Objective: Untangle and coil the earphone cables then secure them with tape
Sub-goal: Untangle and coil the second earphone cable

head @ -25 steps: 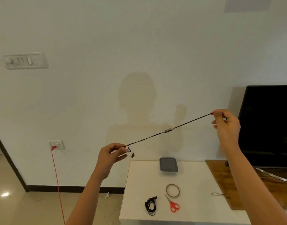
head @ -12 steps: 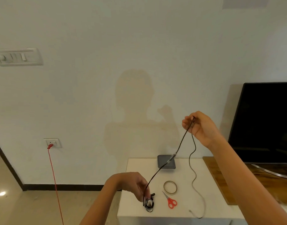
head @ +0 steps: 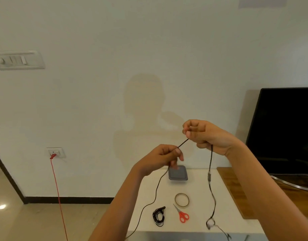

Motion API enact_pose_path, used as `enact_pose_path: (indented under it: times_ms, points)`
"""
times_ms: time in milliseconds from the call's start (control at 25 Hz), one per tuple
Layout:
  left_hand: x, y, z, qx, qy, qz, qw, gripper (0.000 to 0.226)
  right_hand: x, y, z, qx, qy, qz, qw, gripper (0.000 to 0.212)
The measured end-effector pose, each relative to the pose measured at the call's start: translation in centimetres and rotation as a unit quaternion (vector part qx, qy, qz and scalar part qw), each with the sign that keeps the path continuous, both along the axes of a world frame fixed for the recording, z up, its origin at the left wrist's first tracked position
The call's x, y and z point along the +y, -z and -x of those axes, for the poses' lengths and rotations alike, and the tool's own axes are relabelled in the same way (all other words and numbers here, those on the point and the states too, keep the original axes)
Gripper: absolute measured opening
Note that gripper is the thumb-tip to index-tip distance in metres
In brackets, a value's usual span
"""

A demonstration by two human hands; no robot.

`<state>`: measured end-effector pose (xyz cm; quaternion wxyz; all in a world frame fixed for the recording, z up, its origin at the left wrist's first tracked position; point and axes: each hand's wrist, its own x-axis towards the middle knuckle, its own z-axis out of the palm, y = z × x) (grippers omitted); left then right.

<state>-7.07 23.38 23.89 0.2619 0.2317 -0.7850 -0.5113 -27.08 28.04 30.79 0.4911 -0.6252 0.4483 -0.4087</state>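
A black earphone cable is held in the air above the white table. My left hand pinches it; a short taut stretch runs up to my right hand, which also grips it. One end hangs from the left hand past the table's front edge. The other end drops from the right hand, with an inline remote, down to the table. A second black earphone lies coiled on the table. A tape roll and red-handled scissors lie beside it.
A grey square box sits at the table's back edge. A wooden stand with a black TV is on the right. A red cord hangs from a wall socket at the left.
My left hand rose from the table up to near my right hand, sliding along the cable. The two hands are now close together, and the cable hangs in two long strands.
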Motion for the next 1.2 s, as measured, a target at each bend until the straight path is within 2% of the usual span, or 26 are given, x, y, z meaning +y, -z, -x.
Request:
enact_pose_path:
  times_ms: [80, 160, 240, 280, 320, 400, 480, 520, 680, 880, 960, 1040, 1120, 1200]
  points:
    - [-0.8, 0.4, -1.9, 0.020, -0.045, -0.019, 0.999, 0.031, -0.2, 0.1, 2.2, 0.175, 0.104, 0.052, 0.978, 0.011]
    - [-1.7, 1.1, -3.9, -0.002, -0.106, 0.001, 0.994, 0.032, -0.2, 1.0, 4.0, 0.269, 0.130, 0.052, 0.953, 0.007]
    - [-2.3, 1.7, -5.6, -0.073, -0.135, 0.014, 0.988, 0.034, -0.2, 2.3, 5.1, 0.257, 0.153, 0.059, 0.952, 0.004]
    - [-2.5, 2.3, -6.4, -0.116, -0.132, 0.008, 0.985, 0.035, -0.5, 2.9, 5.7, 0.226, 0.210, 0.077, 0.948, 0.006]
    - [-2.7, 3.1, -7.4, -0.150, -0.126, -0.007, 0.981, 0.037, -0.9, 3.5, 6.5, 0.201, 0.287, 0.101, 0.931, 0.008]
    - [-2.9, 5.0, -9.5, -0.193, -0.140, -0.029, 0.971, 0.039, -1.4, 4.6, 8.3, 0.180, 0.436, 0.139, 0.871, 0.014]
    - [-3.0, 6.6, -11.2, -0.211, -0.187, -0.035, 0.959, 0.041, -1.9, 6.1, 10.3, 0.169, 0.518, 0.144, 0.826, 0.019]
    - [-2.9, 7.1, -11.6, -0.204, -0.216, -0.040, 0.954, 0.041, -2.2, 7.1, 11.1, 0.164, 0.530, 0.131, 0.822, 0.020]
    - [-2.8, 6.5, -9.9, -0.148, -0.303, -0.034, 0.941, 0.039, -4.5, 11.9, 11.6, 0.174, 0.475, 0.037, 0.862, 0.016]
    - [-2.4, 3.6, -4.4, -0.052, -0.241, -0.114, 0.962, 0.036, -6.8, 16.1, 9.8, 0.218, 0.377, -0.055, 0.899, 0.009]
    - [-2.1, 2.7, -2.6, -0.046, -0.205, -0.132, 0.969, 0.033, -6.8, 15.8, 8.0, 0.250, 0.352, -0.041, 0.901, 0.010]
    - [-2.0, 2.1, -1.0, -0.051, -0.179, -0.135, 0.973, 0.031, -6.4, 14.1, 5.7, 0.199, 0.307, 0.017, 0.930, 0.015]
    - [-2.1, 1.6, 0.3, -0.054, -0.169, -0.125, 0.976, 0.031, -5.7, 12.1, 2.8, 0.084, 0.171, 0.049, 0.980, 0.020]
    - [-2.3, 1.3, 1.3, -0.045, -0.172, -0.122, 0.976, 0.031, -4.9, 10.8, 0.2, 0.061, 0.051, 0.051, 0.996, 0.026]
